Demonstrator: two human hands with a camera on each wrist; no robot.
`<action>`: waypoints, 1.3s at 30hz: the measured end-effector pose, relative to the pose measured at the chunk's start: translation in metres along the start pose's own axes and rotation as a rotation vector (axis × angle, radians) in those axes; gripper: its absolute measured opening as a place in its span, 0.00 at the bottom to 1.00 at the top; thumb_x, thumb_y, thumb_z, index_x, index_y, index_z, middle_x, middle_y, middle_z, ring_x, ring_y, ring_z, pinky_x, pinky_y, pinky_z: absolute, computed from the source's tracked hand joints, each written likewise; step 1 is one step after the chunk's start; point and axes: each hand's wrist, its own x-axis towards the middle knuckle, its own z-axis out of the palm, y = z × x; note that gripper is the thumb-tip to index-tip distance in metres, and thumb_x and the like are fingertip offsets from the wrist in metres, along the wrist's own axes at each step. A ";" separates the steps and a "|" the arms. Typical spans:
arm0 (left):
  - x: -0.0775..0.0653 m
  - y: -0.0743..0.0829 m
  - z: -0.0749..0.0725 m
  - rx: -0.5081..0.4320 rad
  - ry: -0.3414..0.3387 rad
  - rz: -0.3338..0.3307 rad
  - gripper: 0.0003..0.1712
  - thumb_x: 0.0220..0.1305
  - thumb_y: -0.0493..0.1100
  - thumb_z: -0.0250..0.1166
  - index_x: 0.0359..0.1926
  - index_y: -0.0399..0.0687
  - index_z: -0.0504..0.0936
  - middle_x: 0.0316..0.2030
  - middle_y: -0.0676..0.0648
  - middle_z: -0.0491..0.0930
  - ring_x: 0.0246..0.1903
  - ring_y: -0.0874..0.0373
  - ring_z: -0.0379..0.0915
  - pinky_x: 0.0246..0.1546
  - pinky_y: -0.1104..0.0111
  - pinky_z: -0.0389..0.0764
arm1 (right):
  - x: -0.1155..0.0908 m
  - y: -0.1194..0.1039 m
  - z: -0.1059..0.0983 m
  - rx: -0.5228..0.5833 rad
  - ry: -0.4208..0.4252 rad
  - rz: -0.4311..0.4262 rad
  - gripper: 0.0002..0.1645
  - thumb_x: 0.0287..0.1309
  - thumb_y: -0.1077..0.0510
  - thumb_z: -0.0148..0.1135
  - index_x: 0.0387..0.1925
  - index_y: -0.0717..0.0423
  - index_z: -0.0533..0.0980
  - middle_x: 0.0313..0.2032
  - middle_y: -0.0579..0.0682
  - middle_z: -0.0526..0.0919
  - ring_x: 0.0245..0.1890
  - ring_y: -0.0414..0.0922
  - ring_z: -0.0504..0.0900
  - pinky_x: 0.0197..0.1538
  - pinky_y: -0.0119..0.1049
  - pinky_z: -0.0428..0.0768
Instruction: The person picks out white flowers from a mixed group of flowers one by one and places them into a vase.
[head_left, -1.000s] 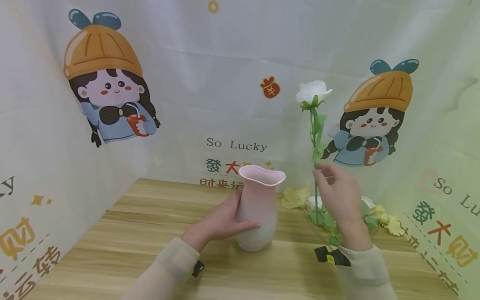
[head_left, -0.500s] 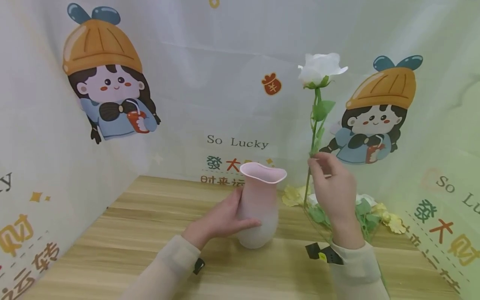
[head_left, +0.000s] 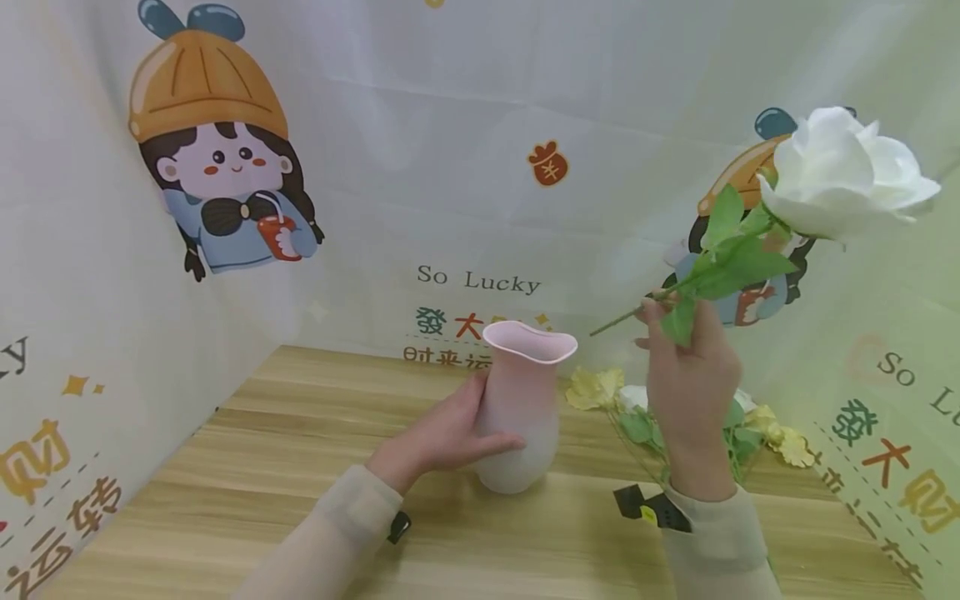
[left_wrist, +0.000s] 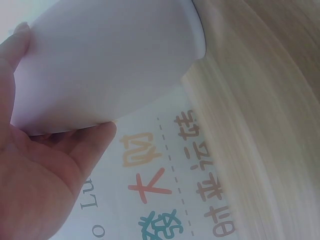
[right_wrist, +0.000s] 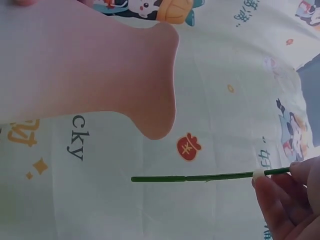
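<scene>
A pink-and-white vase point(head_left: 517, 417) with a wavy rim stands upright on the wooden table. My left hand point(head_left: 438, 433) holds it from the left side, thumb across the front and fingers behind; the left wrist view shows the fingertips point(left_wrist: 107, 131) against its wall. To the right of the vase and above the table, my right hand point(head_left: 693, 387) pinches the stem of a white artificial rose point(head_left: 843, 175). The bloom leans to the upper right. Its bare green stem end point(right_wrist: 165, 179) points left toward the vase, apart from the mouth point(right_wrist: 155, 80).
Behind my right hand lie yellow flowers point(head_left: 595, 388), white blooms and green leaves on the table point(head_left: 255, 433). A printed cloth point(head_left: 390, 167) hangs around the back and sides. Black devices point(head_left: 652, 508) sit at both wrists.
The rose was upright in my right hand; now it is tipped, bloom swung right and closer to the camera, stem end raised toward the vase. My left hand stays on the vase.
</scene>
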 end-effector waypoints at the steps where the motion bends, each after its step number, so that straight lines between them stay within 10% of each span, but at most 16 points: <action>1: 0.000 0.000 0.000 -0.002 -0.001 -0.002 0.61 0.50 0.70 0.72 0.73 0.47 0.51 0.58 0.50 0.68 0.52 0.60 0.68 0.55 0.59 0.74 | 0.001 -0.004 0.000 0.014 0.007 -0.009 0.09 0.66 0.69 0.61 0.46 0.67 0.78 0.40 0.53 0.84 0.35 0.44 0.84 0.31 0.22 0.82; 15: -0.001 0.001 -0.001 0.012 0.002 0.000 0.60 0.52 0.69 0.72 0.72 0.45 0.51 0.59 0.49 0.67 0.52 0.60 0.68 0.56 0.58 0.74 | -0.002 -0.029 0.005 0.491 -0.015 0.149 0.08 0.66 0.74 0.57 0.46 0.75 0.74 0.38 0.66 0.79 0.38 0.56 0.82 0.32 0.34 0.85; 21: -0.001 0.001 -0.001 0.024 0.005 0.002 0.60 0.51 0.70 0.71 0.72 0.46 0.52 0.58 0.49 0.68 0.52 0.60 0.69 0.55 0.58 0.75 | -0.009 -0.029 0.013 0.359 -0.106 0.213 0.08 0.67 0.73 0.56 0.46 0.75 0.73 0.38 0.63 0.79 0.37 0.54 0.83 0.32 0.32 0.85; 32: -0.001 0.002 -0.002 0.040 -0.003 -0.007 0.60 0.51 0.71 0.70 0.72 0.45 0.52 0.58 0.47 0.67 0.51 0.58 0.69 0.54 0.58 0.75 | -0.027 0.015 0.034 0.053 -0.216 0.053 0.08 0.67 0.63 0.62 0.46 0.61 0.78 0.39 0.50 0.86 0.23 0.44 0.82 0.22 0.23 0.76; 39: -0.001 0.002 -0.001 0.041 0.002 0.004 0.61 0.51 0.71 0.70 0.72 0.44 0.51 0.58 0.47 0.68 0.51 0.58 0.69 0.54 0.57 0.76 | -0.034 0.018 0.037 -0.031 -0.312 0.152 0.12 0.69 0.52 0.63 0.48 0.51 0.79 0.24 0.42 0.83 0.15 0.35 0.76 0.10 0.31 0.70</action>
